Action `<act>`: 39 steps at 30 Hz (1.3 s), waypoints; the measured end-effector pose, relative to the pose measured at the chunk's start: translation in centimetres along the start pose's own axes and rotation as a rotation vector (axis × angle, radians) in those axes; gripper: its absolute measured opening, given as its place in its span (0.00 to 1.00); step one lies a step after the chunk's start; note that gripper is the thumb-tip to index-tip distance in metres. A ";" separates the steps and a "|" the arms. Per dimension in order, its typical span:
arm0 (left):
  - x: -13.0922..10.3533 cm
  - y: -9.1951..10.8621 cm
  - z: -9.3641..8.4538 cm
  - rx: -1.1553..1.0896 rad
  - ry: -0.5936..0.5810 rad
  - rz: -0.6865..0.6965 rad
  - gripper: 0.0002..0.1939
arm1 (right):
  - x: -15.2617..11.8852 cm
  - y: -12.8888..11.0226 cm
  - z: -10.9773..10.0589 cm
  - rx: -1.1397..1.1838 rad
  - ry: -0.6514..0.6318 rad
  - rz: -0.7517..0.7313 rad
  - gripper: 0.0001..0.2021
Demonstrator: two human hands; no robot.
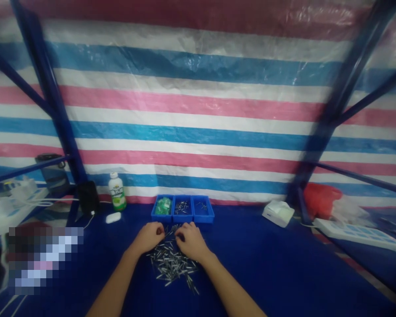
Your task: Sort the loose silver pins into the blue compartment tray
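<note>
On the blue tabletop lies a loose pile of thin metal pins [173, 262]. My left hand [149, 237] is at the pile's upper left edge, fingers curled together; what they pinch is too small to name. Across a narrow gap, my right hand [190, 240] is curled the same way at the upper right edge, its fingertips too small to read. A few pins lie between the hands. Just beyond them stand three joined blue bins: the left bin [162, 216] has a green packet [163, 205], the middle one holds metal pieces [182, 207], the right bin [203, 218] holds a few.
A white and green bottle [118, 192] and a small white case [113, 217] stand back left, near a black device [88, 197]. Back right are a tissue pack [278, 213], a red bag [321, 199] and a power strip [359, 234]. Blue frame posts flank the striped sheet.
</note>
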State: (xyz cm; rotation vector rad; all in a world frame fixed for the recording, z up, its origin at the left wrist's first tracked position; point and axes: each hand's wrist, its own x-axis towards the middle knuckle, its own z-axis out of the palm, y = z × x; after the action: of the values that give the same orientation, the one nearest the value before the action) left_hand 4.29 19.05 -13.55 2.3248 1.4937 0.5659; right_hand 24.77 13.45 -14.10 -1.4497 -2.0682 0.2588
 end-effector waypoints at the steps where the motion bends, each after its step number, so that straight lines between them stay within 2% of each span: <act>1: 0.0 -0.1 0.1 -0.004 0.006 0.004 0.06 | 0.0 0.0 0.1 -0.026 -0.019 -0.010 0.07; 8: 0.2 -0.6 0.1 -0.059 0.013 0.018 0.07 | 0.3 -0.2 0.6 -0.118 -0.063 -0.052 0.06; 14: 0.1 -0.3 0.0 -0.062 0.003 0.027 0.07 | 0.6 -0.6 0.6 -0.123 -0.025 -0.081 0.15; 22: 0.1 -0.5 0.2 -0.040 0.013 0.013 0.08 | 1.4 -0.2 1.5 -0.131 -0.030 -0.072 0.06; 29: 0.0 0.1 0.0 -0.073 0.025 0.011 0.07 | 1.5 -0.5 0.9 -0.174 -0.055 -0.138 0.04; 36: 0.3 -0.4 0.2 -0.108 0.088 0.016 0.07 | 1.3 -0.2 -0.1 0.059 0.096 -0.123 0.15; 39: 0.5 -0.8 0.3 -0.109 0.096 0.022 0.07 | 1.4 0.2 -0.3 0.192 0.119 -0.128 0.15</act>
State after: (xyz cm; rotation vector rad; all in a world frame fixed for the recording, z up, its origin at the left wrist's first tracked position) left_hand 4.02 19.85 -14.11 2.2617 1.4418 0.7561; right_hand 24.81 14.74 -13.47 -1.1854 -1.9723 0.3022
